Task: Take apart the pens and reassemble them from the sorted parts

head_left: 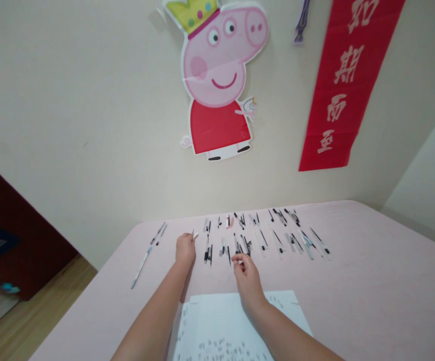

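Observation:
My left hand (186, 248) is closed in a pinch around a small white pen part (195, 235) with a thin tip, left of the rows of pen pieces. My right hand (247, 275) hovers at the front of the lower row, thumb and fingertips together; whatever is between them, if anything, is too small to make out. Just beyond it lie black pen pieces (237, 245) and a thin dark refill (229, 255). Beside my left hand are a black cap (206, 256) and another dark refill (211, 254).
A pink-covered table (371, 281) meets the wall. Handwritten paper (217, 326) lies under my forearms. At the left rest a long pale pen (141, 268) and two slim pens (158, 233). More pen parts (307, 243) spread to the right. A pig cutout (219, 128) hangs above.

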Demonstrator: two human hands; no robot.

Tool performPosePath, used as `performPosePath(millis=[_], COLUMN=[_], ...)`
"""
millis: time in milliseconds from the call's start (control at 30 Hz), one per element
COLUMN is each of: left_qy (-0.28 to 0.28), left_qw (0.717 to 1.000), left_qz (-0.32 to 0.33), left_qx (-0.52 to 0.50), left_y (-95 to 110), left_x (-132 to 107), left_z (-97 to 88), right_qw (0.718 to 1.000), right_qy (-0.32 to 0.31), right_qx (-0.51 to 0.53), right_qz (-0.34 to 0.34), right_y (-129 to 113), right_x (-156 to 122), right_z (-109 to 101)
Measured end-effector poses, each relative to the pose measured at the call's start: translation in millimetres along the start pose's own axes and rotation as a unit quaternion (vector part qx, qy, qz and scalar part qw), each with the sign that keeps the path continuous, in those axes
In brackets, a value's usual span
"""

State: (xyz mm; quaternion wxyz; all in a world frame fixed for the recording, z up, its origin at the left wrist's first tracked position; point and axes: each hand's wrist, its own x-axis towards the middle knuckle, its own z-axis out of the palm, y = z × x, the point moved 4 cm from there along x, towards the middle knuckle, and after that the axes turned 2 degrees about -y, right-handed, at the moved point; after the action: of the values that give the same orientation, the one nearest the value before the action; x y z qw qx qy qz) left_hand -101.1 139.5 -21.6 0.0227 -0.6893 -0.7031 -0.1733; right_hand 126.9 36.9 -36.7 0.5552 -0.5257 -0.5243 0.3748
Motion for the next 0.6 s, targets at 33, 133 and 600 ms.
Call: performPosePath(millis=[33, 133, 600], left_qy=[-0.002, -0.014, -0.001], left_qw=[1.0, 0.999, 0.991], left_qz=[-0.011, -0.045, -0.12], left_qx=[0.006, 0.021, 0.054], left_y=[2, 5, 3], left_x=[8, 28, 63], left_z=[2.9, 9.7, 8.1], right_qw=[1.0, 1.0, 0.998], right_qy=[0.0, 0.0, -0.025], right_qx=[0.002, 0.003, -0.001], right_qz=[0.001, 0.011, 0.05], right_y=[0, 0, -2], right_x=[1, 2, 3], right_z=[0, 1, 3])
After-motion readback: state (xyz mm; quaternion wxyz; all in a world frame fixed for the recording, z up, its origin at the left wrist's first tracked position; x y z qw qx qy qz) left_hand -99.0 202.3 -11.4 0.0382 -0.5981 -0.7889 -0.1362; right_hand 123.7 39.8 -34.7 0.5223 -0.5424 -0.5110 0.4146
